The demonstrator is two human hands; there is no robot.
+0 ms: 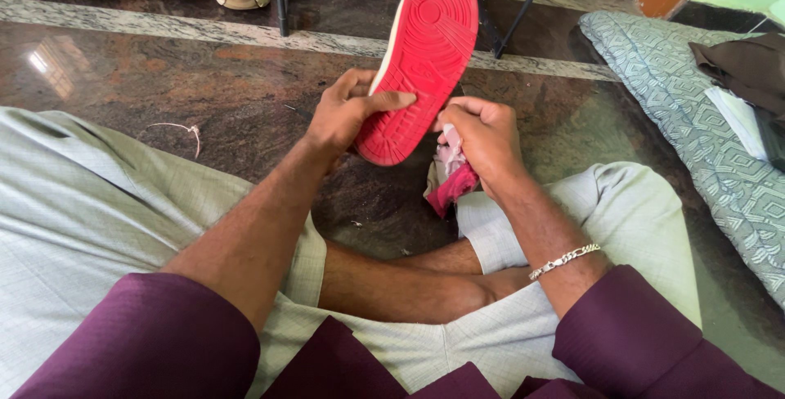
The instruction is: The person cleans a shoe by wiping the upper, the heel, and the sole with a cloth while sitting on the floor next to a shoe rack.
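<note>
Shoe (421, 56) upper hidden; only red sole shows. Left hand (347, 113) grips shoe, right hand (482, 137) clenches pink cloth (451, 182). Polished stone floor (163, 88).

Soft daylight, sharp focus, window glare on polished floor (123, 72).

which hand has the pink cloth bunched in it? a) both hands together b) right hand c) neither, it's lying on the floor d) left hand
b: the right hand is closed around the pink cloth, which hangs below its fingers, while the left hand holds the shoe with its red sole turned up, thumb pressed on the sole.
</note>
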